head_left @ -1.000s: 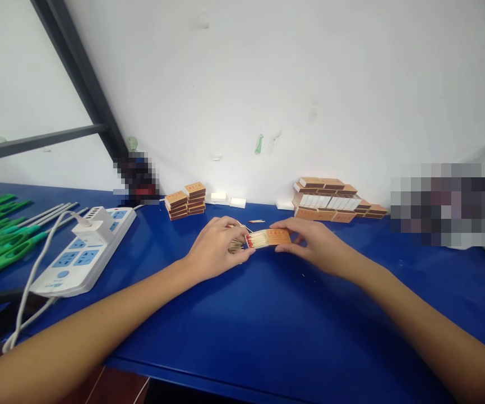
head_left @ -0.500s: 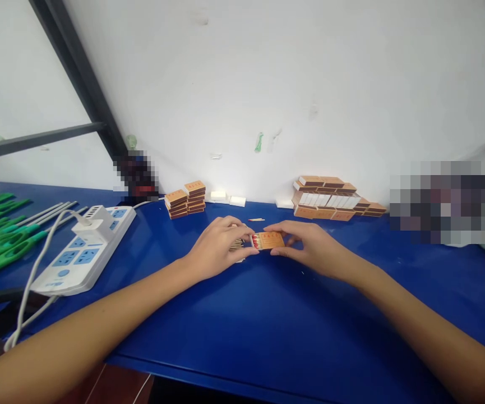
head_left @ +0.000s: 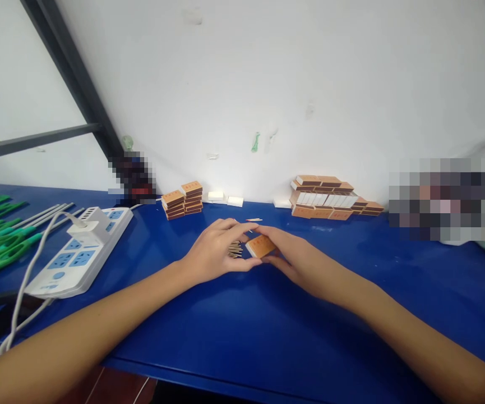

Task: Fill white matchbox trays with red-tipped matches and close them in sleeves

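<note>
A small orange matchbox [head_left: 261, 246] is held tilted between my two hands above the blue table, its tray pushed in and a white end facing left. My right hand [head_left: 299, 255] grips its right side, thumb below and fingers above. My left hand [head_left: 215, 249] curves around the left side, its thumb at the box's lower edge and its index fingertip meeting the right fingers. Loose matches [head_left: 234, 250] lie in a heap, partly hidden behind my left hand. A few single matches [head_left: 254, 219] rest just beyond.
Stacked matchboxes stand by the wall, a smaller stack [head_left: 182, 201] left and a larger stack [head_left: 324, 197] right. White pieces [head_left: 235, 201] lie between them. A white power strip [head_left: 80, 255] with cables and green plastic tools [head_left: 2, 247] occupy the left. The table's front edge [head_left: 175, 375] is near me.
The matchbox tray, partly out with red match heads showing, is now slid in. The box has turned and tilted, and my right hand has moved left, closer to my left hand.
</note>
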`<state>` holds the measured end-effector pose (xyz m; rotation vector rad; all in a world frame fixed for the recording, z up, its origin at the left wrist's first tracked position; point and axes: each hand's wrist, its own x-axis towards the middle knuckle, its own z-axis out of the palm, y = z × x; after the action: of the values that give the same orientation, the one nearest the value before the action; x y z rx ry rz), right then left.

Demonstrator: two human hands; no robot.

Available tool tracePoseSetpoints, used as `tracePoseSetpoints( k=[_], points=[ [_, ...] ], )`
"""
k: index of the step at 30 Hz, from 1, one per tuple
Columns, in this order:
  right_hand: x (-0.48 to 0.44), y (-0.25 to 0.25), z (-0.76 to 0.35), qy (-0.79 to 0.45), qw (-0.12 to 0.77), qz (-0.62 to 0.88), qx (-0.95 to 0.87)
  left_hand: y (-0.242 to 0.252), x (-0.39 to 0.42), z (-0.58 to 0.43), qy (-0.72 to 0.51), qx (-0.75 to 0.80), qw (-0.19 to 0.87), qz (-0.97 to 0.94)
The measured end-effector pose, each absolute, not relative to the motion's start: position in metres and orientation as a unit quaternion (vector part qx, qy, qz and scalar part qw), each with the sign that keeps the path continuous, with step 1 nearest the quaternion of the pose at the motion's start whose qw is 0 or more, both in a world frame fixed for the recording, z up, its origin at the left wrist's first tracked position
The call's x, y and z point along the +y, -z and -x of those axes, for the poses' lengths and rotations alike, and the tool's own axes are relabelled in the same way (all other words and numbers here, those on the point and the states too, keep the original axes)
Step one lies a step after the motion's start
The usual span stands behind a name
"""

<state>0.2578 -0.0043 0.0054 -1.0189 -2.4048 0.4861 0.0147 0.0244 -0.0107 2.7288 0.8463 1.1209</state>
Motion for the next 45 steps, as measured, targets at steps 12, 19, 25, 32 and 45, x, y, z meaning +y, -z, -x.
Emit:
tracePoseSetpoints(
  k=[12,19,25,32,45],
  points=[
    [0.028,-0.001,-0.291,0.017,0.243,0.453,-0.858,-0.089,0.047,0.071,-0.427,0.502,-0.088,-0.747],
    [0.033,0.000,-0.299,0.025,0.222,0.438,-0.871,-0.074,0.055,0.129,-0.361,0.617,-0.023,-0.699],
    [0.040,0.007,-0.306,0.014,0.222,0.434,-0.873,-0.049,0.062,0.138,-0.376,0.633,0.024,-0.676],
    [0.043,0.012,-0.308,0.001,0.188,0.447,-0.874,-0.042,0.067,0.137,-0.381,0.611,0.052,-0.692],
    [0.043,0.013,-0.308,-0.012,0.181,0.447,-0.876,-0.049,0.074,0.123,-0.335,0.600,0.004,-0.726]
  ],
)
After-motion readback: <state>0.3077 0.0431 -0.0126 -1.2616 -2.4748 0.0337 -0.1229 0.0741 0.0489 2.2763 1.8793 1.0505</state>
